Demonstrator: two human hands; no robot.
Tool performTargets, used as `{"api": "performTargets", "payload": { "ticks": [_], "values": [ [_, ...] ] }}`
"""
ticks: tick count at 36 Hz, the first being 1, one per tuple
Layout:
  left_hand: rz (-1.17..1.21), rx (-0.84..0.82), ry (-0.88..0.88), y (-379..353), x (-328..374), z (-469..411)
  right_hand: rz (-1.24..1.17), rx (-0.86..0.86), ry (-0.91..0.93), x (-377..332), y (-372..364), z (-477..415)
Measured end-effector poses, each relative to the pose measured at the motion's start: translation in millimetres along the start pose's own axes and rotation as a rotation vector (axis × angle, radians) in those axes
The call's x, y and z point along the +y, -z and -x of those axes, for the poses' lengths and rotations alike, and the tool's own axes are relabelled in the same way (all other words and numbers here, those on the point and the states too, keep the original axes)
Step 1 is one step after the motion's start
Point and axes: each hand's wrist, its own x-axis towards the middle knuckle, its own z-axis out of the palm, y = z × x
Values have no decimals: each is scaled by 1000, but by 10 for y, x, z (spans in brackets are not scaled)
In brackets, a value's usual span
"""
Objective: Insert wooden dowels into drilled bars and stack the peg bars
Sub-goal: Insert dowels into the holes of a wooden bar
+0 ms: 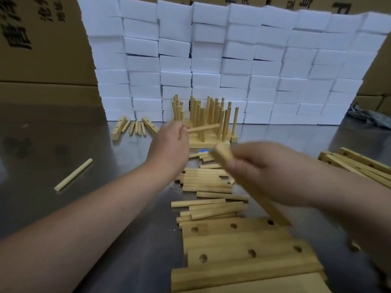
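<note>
Insertion step judged in hand. A dowel (204, 128) is pinched at one end by the left hand (171, 142), held level just in front of the finished peg bars (211, 142) at far centre. A drilled bar (221, 153) is gripped by the right hand (260, 172), fingers wrapped round it, motion-blurred, above the loose dowels (208, 182) at centre. More drilled bars (243, 250) lie near. Next, dowel tip and bar hole must be aligned, then pressed together.
</note>
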Motion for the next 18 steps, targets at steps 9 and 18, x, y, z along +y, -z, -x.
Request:
{"api": "performTargets", "payload": {
  "ticks": [9, 18],
  "values": [
    [154, 154, -258, 233, 529, 88, -866, 585, -218, 138, 132, -73],
    [19, 119, -414, 314, 643, 129, -1161, 527, -294, 98, 148, -71]
  ]
}}
